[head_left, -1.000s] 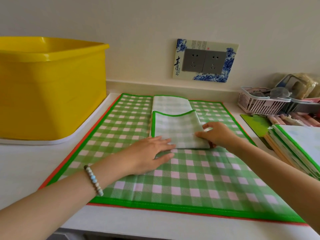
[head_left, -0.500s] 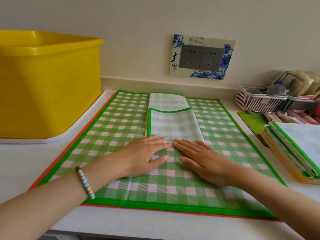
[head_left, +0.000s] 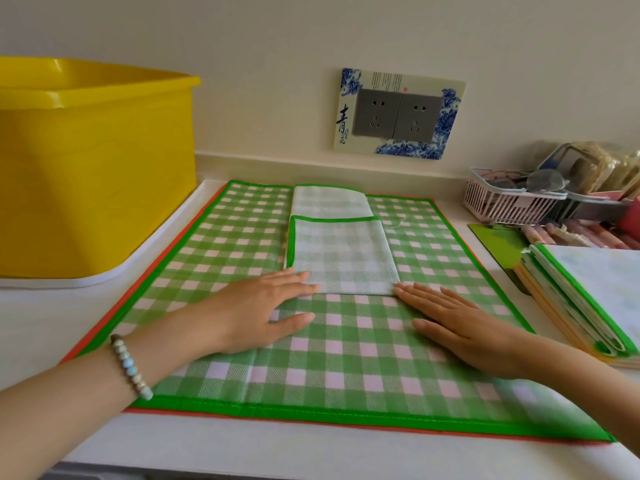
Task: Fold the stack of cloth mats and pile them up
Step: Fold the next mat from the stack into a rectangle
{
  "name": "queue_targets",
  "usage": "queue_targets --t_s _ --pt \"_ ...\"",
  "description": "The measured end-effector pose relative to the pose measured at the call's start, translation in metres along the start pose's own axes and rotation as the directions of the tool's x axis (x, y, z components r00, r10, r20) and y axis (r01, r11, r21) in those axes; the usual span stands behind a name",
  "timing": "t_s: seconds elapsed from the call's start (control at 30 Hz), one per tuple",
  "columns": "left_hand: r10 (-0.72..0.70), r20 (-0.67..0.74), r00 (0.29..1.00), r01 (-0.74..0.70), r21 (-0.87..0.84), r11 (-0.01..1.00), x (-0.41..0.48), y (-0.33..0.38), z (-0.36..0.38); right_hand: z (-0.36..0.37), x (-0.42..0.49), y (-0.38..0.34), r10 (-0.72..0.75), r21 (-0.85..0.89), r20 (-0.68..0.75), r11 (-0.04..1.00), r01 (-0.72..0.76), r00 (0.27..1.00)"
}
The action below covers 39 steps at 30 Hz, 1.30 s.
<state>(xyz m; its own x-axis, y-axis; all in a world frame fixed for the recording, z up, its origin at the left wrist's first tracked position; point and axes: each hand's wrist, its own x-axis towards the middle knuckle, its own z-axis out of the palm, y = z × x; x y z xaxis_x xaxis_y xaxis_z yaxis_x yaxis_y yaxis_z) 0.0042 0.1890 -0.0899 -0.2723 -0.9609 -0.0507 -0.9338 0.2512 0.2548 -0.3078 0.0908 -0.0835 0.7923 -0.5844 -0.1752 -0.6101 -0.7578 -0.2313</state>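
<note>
Green-checked mat (head_left: 225,251) lies spread on the worktop (head_left: 242,448), a folded mat (head_left: 341,258) on its middle; your left hand (head_left: 256,313) and right hand (head_left: 464,327) press flat at the folded mat's near corners, fingers (head_left: 433,295) straight.

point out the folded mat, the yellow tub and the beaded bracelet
folded mat (head_left: 343,258): head view, middle of its top flap
yellow tub (head_left: 97,188): head view, its front wall
beaded bracelet (head_left: 131,367): head view, beads at mid strand

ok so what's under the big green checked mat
Only an orange edge shows, peeking out along the left and front of the green checked mat. The rest is covered, so its pattern and whether more mats lie beneath can't be seen.
</note>
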Motion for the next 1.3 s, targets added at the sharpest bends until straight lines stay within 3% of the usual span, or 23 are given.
queue_targets --t_s 0.2,0.3,0.57,0.73,0.9,1.13,1.2,1.3 --pt "-0.032 -0.025 0.999 0.033 0.016 0.999 0.002 0.001 -0.002 -0.018 0.014 -0.011 0.006 -0.073 -0.195 0.997 -0.021 0.981" --pt "-0.039 -0.054 0.998 0.041 0.026 0.999 0.006 0.002 -0.003 -0.021 0.027 -0.015 -0.038 -0.196 -0.214 0.981 -0.005 0.976" --pt "-0.09 -0.071 0.993 0.086 -0.056 0.995 0.017 -0.009 -0.006 -0.031 0.052 -0.018 -0.06 -0.322 -0.246 0.947 -0.023 0.968" --pt "-0.043 -0.108 0.993 0.038 -0.052 0.998 0.012 -0.014 -0.005 -0.029 0.037 -0.024 -0.139 -0.294 -0.307 0.955 0.045 0.941" --pt "0.024 -0.102 0.994 -0.025 -0.011 1.0 0.007 -0.019 -0.009 -0.022 -0.005 -0.044 -0.359 -0.275 -0.407 0.925 0.262 0.84" --pt "0.115 -0.101 0.988 -0.099 0.153 0.983 0.003 -0.016 -0.004 -0.018 -0.03 -0.05 -0.448 -0.256 -0.501 0.894 0.368 0.74" --pt "0.135 -0.093 0.987 -0.116 0.184 0.976 0.001 -0.014 -0.002 -0.018 -0.029 -0.048 -0.462 -0.33 -0.487 0.883 0.334 0.741" --pt "0.151 -0.077 0.985 -0.131 0.216 0.968 -0.005 -0.011 0.001 -0.019 -0.023 -0.042 -0.421 -0.357 -0.392 0.889 0.286 0.818"
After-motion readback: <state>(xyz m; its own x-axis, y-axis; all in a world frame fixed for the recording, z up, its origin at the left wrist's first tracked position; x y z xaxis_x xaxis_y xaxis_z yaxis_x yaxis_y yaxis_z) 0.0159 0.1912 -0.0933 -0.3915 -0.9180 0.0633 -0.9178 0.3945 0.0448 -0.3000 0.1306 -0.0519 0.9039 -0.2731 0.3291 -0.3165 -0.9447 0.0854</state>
